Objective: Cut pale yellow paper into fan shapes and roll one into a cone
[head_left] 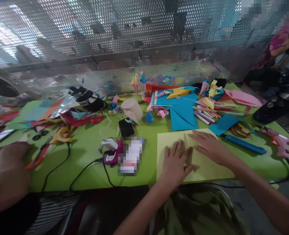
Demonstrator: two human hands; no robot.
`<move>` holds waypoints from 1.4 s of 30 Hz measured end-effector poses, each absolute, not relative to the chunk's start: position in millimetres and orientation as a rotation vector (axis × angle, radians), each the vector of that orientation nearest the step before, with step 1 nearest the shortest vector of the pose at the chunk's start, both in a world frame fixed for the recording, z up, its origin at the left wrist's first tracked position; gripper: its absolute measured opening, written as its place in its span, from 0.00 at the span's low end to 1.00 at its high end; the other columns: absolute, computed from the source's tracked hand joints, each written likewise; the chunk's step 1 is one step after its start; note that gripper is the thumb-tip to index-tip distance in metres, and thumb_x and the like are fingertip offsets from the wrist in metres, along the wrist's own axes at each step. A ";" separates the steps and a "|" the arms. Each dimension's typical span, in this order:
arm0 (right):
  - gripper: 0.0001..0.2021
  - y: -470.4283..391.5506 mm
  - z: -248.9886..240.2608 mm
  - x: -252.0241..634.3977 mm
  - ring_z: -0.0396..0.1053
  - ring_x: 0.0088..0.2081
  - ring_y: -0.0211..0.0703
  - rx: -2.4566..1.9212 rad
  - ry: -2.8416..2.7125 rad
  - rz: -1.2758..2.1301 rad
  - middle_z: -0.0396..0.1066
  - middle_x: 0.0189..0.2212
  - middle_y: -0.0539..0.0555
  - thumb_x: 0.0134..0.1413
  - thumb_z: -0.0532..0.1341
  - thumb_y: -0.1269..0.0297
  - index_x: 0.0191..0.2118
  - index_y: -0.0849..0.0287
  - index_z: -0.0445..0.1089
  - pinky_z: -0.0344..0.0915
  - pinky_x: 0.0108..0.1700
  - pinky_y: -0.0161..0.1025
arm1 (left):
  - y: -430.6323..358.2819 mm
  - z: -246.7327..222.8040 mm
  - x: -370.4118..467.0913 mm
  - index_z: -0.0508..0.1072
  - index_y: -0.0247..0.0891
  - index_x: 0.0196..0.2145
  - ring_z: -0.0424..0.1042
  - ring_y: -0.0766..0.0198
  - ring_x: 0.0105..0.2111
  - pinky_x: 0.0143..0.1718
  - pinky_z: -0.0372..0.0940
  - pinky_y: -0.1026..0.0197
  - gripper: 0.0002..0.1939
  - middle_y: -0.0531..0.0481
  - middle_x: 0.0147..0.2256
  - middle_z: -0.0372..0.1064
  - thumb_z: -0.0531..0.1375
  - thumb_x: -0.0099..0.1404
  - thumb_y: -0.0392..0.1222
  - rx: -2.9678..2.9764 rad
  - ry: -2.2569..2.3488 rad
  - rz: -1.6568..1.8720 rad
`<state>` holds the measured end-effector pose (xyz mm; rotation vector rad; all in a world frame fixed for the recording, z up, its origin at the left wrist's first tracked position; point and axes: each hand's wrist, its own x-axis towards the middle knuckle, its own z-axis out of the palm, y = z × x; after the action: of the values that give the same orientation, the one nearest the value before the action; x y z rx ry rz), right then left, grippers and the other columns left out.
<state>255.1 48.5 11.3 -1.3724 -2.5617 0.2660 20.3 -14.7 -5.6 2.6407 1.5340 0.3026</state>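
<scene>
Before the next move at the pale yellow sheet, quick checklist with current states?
1. Left hand on the pale yellow sheet: ok, fingers spread on it.
2. Right hand on the sheet: ok, toward its far right part.
3. Space beyond the sheet's far edge free: not ok, blue paper crowds it.
4. Phone off the sheet: ok, green table shows between them.
5. Pink glue gun cool: cannot tell from the picture.
6. Co-worker's hand clear: ok, far left.
</scene>
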 end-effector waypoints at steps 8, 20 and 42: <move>0.29 113.8 -4.9 220.9 0.57 0.69 0.68 -1.438 -2.533 0.143 0.58 0.70 0.67 0.70 0.53 0.48 0.69 0.59 0.63 0.57 0.66 0.65 | -8.1 -9.2 22.8 0.56 0.53 0.71 0.48 0.41 0.72 0.65 0.52 0.28 0.34 0.39 0.73 0.47 0.49 0.73 0.65 2.674 1.506 0.287; 0.20 141.7 18.2 241.9 0.68 0.63 0.53 -1.346 -2.398 0.217 0.70 0.64 0.55 0.68 0.57 0.57 0.62 0.52 0.71 0.64 0.65 0.51 | 0.8 -0.8 34.2 0.56 0.51 0.71 0.49 0.40 0.71 0.64 0.52 0.28 0.35 0.38 0.72 0.48 0.52 0.72 0.64 2.642 1.483 0.239; 0.12 152.2 7.9 324.3 0.73 0.48 0.56 -1.698 -2.268 -0.040 0.77 0.46 0.61 0.59 0.62 0.64 0.47 0.57 0.79 0.68 0.49 0.47 | 1.8 -1.1 32.9 0.57 0.57 0.70 0.47 0.44 0.72 0.66 0.50 0.31 0.33 0.45 0.74 0.45 0.49 0.72 0.66 2.636 1.339 0.259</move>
<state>324.3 152.2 7.9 -1.6982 -2.2684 -0.0398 32.9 1.8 -1.1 2.6361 1.3390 0.2591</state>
